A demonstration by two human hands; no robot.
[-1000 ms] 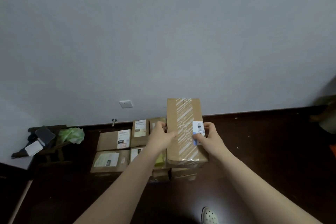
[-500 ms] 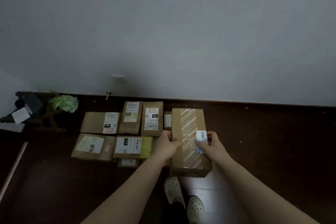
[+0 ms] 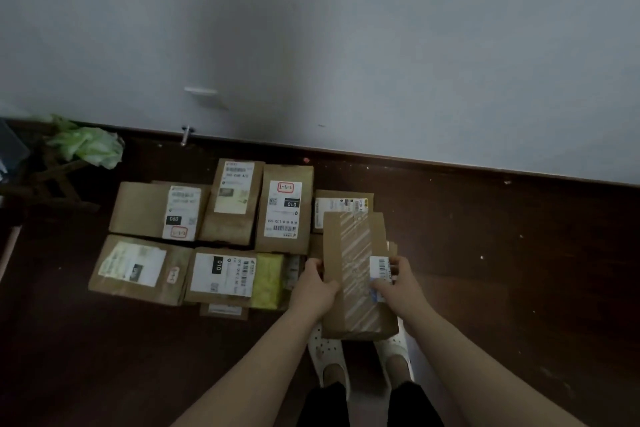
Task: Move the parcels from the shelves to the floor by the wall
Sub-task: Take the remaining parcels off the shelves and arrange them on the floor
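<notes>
head | left hand (image 3: 313, 288), right hand (image 3: 401, 288) — each grip closed on taped parcel (image 3: 349, 253) (opposite sides) | other parcels (image 3: 221, 274) on floor (image 3: 519, 270)

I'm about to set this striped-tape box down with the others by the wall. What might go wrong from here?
1. The left hand and right hand grip the box only by its long sides; if it slips, it would likely land on the shoes right below.
2. The labelled parcel lies under its far end, so lowering straight down may leave the box tilted or hide that label.
</notes>
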